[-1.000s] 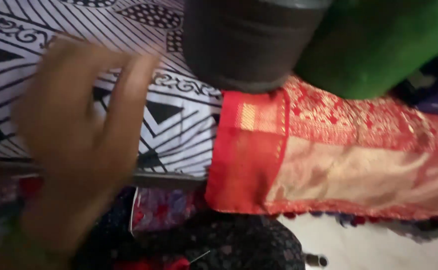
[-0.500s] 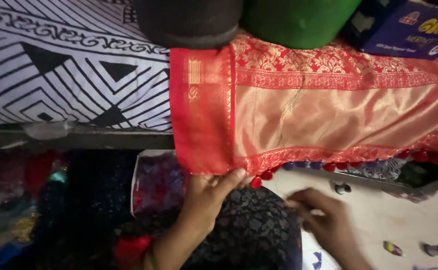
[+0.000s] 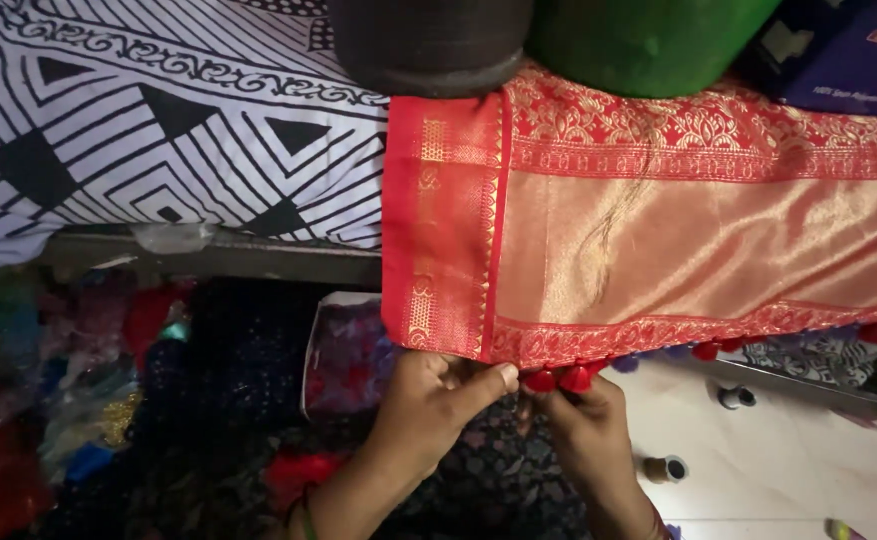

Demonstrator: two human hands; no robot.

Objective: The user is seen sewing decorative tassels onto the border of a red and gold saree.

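Observation:
A red and gold brocade cloth (image 3: 658,230) lies spread over the bed edge, with small red tassel balls (image 3: 570,379) along its lower hem. My left hand (image 3: 438,400) pinches the hem near the cloth's lower left corner, thumb stretched to the right. My right hand (image 3: 583,415) sits just beside it, fingers closed on the red tassel balls under the hem. The two hands almost touch.
A black-and-white patterned bedsheet (image 3: 158,140) covers the left. A dark cylinder (image 3: 428,40) and a green bolster (image 3: 648,40) rest on the cloth's top edge. Piled colourful fabrics (image 3: 88,400) lie lower left. Thread spools (image 3: 663,468) (image 3: 733,397) stand on the pale floor.
The blurred left hand dropped from the upper left to the hem. My right hand rose from the floor side to the tassels. The view shifted so the cloth fills more of the frame.

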